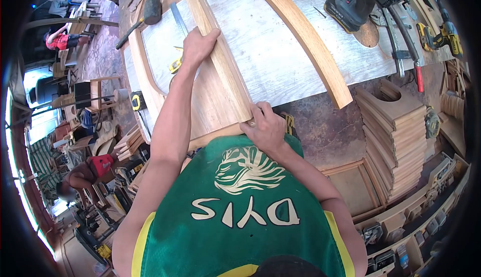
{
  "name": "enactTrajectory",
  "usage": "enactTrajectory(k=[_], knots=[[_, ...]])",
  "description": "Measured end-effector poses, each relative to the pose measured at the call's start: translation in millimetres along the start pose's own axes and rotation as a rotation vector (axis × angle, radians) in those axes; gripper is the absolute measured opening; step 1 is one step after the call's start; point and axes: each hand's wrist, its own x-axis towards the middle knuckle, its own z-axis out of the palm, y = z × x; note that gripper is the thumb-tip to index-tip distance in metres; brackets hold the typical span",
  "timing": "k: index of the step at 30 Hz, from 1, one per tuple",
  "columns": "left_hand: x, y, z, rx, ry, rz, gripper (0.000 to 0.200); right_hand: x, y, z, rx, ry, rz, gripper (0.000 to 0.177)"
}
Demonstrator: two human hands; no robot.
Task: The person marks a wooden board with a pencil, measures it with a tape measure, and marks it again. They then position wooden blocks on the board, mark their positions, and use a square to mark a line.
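Observation:
A long, straight wooden board (229, 79) runs across the left part of the worktable toward my body. My left hand (200, 45) is wrapped over its edge around the middle, thumb on top. At the near end, the curled fingers of my right hand (265, 126) grip the board's corner, close to my green shirt. Beneath the board lies a wide, flat wooden panel (213, 109). A metal ruler-like strip (178, 19) and a yellow tool (175, 65), partly hidden by my left forearm, lie beside it.
A curved wooden piece (305, 39) lies right on the worktable (270, 71). A black mallet (152, 11) is at left, a battery tool (345, 12) and red-handled clamp (419, 78) at right. Stacked wooden panels (398, 151) stand on the right; two people are at far left.

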Motion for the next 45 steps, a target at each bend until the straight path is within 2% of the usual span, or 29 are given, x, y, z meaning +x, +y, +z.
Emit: enactTrajectory(k=[11, 29, 33, 35, 38, 41, 44, 45], knots=[[-2, 2, 0, 0.034, 0.005, 0.026, 0.066, 0, -1, 1, -0.011, 0.02, -0.015, 0.046], [3, -5, 7, 0.032, 0.064, 0.091, 0.069, 1, -2, -3, -0.023, -0.04, 0.038, 0.048], [0, 2, 1, 0.076, -0.016, 0.058, 0.074, 7, -2, -26, 0.118, -0.137, 0.059, 0.04], [13, -11, 10, 0.11, 0.033, 0.073, 0.078, 10, -2, -42, 0.238, -0.149, 0.036, 0.033], [-2, -2, 8, 0.147, 0.078, 0.066, 0.086, 17, -37, -83, 0.525, 0.071, 0.096, 0.037], [-1, -2, 11, 0.126, 0.079, 0.066, 0.092, 32, -70, -104, 0.28, 0.244, -0.173, 0.055], [-3, -3, 11, 0.046, 0.116, 0.071, 0.095, 22, -99, -105, 0.244, 0.021, 0.06, 0.068], [-2, -4, 9, 0.007, 0.058, 0.064, 0.101, 23, -108, -90, 0.235, 0.038, 0.02, 0.054]])
